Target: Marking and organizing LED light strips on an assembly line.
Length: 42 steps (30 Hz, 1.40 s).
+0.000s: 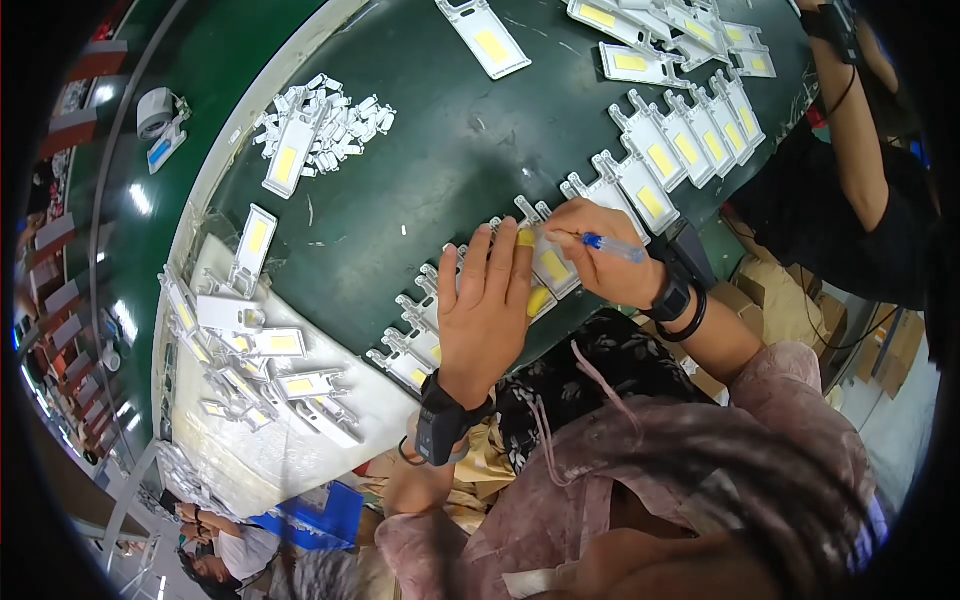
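My left hand [485, 310] lies flat, fingers stretched, over a row of white LED panels. Yellow covers sit on its index fingertip and thumb. Beside it, under both hands, shows a white panel with a yellow rectangle [555, 266]. My right hand [607, 262] is closed around a screwdriver-like tool with a clear blue handle [615, 248], over that panel's bracket end; its tip is hidden by my fingers. More white panels continue the row to the left [405, 362] and to the right [650, 200], overlapping each other.
Small white parts [345, 128] lie heaped at the far left of the green table [420, 190], with a panel across them. Loose panels [630, 62] pile up at the far right. White sheeting [280, 455] on the left bears several panels [275, 343]. A co-worker's arm [850, 130] is at right.
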### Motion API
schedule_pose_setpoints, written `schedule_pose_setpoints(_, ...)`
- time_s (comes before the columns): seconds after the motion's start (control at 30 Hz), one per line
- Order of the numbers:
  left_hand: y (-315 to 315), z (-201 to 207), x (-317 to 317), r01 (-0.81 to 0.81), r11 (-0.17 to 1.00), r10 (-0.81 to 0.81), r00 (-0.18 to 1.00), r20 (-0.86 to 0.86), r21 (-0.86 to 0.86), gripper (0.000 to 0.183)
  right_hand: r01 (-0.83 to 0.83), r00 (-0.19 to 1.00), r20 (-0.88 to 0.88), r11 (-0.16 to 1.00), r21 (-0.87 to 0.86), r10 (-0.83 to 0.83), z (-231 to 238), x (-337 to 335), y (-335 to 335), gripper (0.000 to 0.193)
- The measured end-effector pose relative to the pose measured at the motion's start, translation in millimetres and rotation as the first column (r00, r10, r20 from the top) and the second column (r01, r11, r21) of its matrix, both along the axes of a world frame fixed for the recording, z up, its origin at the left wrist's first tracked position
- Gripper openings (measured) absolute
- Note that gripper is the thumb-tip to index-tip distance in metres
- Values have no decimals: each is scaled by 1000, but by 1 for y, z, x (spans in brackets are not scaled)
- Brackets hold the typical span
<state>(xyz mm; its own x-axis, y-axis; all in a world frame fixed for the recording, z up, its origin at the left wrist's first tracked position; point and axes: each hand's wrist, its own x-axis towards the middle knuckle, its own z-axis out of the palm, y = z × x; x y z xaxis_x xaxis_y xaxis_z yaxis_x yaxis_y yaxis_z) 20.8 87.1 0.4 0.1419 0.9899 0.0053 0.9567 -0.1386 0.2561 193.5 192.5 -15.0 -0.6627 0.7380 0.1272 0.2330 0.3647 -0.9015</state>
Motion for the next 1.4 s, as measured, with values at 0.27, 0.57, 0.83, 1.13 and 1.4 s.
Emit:
schedule_pose_setpoints(0.27,4,3,7,-11,1000,10,998,-56,-5,38,-11,1000,11,998,58,10,-1,2,2,9)
schedule_pose_setpoints(0.57,2,-2,7,-7,1000,10,995,-96,29,37,-52,998,52,986,157,45,-5,0,1,12)
schedule_pose_setpoints(0.83,0,-1,6,-34,999,34,999,-11,4,39,-38,999,17,973,228,35,-3,-1,2,14)
schedule_pose_setpoints(1.13,-3,-7,3,-41,999,43,996,76,-23,49,-47,999,-19,998,48,48,6,-4,3,7)
schedule_pose_setpoints(1.4,-5,-8,3,-33,999,35,997,74,-26,55,70,996,-51,997,32,-68,6,3,1,14)
